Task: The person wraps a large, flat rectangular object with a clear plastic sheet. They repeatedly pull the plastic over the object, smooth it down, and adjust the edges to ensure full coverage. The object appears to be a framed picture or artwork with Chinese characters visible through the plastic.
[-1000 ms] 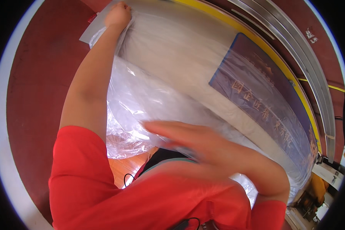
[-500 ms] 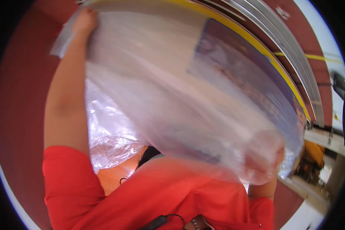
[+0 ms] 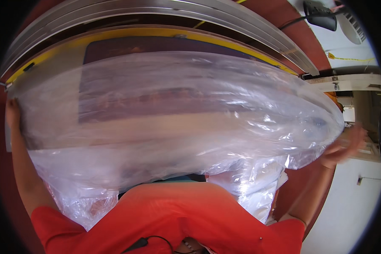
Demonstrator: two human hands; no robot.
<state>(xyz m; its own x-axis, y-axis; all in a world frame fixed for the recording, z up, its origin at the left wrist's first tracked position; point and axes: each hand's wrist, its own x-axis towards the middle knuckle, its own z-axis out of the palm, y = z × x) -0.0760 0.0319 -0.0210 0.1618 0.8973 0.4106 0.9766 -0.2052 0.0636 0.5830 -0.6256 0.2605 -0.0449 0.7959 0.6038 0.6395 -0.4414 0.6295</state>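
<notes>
A wide sheet of clear plastic film (image 3: pixel 241 139) spreads across the worktable, wrinkled and shiny, its near part hanging in folds before my red shirt. Beneath it a dark purplish printed rectangle (image 3: pixel 114 45) shows through, lying on a beige surface (image 3: pixel 67 76). At the far left, my left hand (image 3: pixel 13 113) is closed at the film's left edge, its fingers partly blurred. Past the film's right end, my right hand (image 3: pixel 347 146) is open, fingers stretched out and smeared by motion; it is beside the film, and contact cannot be made out.
A yellow strip (image 3: pixel 156 31) runs along the table's far edge, with long silver metal rails (image 3: pixel 178 12) behind it. At the right are a pale frame (image 3: pixel 351 80), a black device with a cable (image 3: pixel 319 17) and a white wall (image 3: pixel 347 203). The floor (image 3: pixel 296 186) is dark red.
The film has spread flatter over the table and the printed rectangle. My right hand has moved outward to the right and opened off the film. The view has turned, putting my left hand lower left.
</notes>
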